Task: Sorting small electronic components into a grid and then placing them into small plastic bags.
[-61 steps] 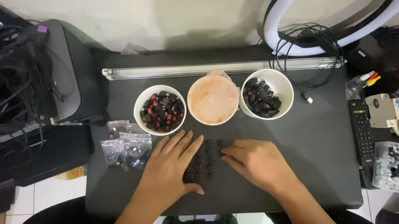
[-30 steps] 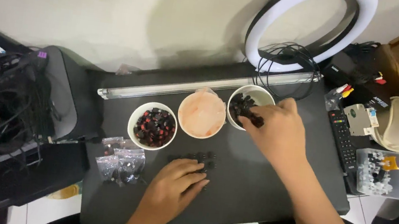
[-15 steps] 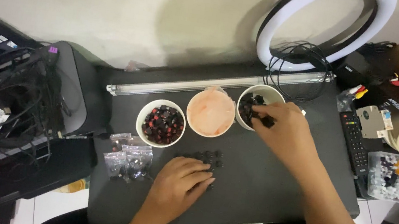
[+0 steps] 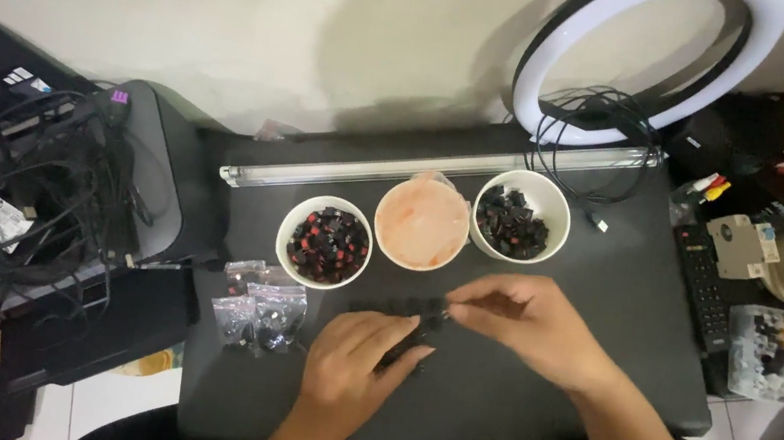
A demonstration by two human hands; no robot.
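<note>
Hands meet low in the middle of the frame over a dark strip of small black parts (image 4: 399,320) lying on the black table (image 4: 642,313). Its long axis runs left to right, slightly tilted. The left hand (image 4: 356,358) rests flat on the strip's lower end, fingers curled loosely, gripping nothing I can make out. The right hand (image 4: 532,324) comes in from the right, fingertips pinched shut at the strip's right end; whether a piece sits between them is too small to tell. Left of the hands lie small clear bags (image 4: 254,308). Farther up stand 3 bowls: the left bowl (image 4: 324,241) holds red and black pieces, the middle bowl (image 4: 422,222) looks covered in pale orange, the right bowl (image 4: 521,217) holds black pieces.
</note>
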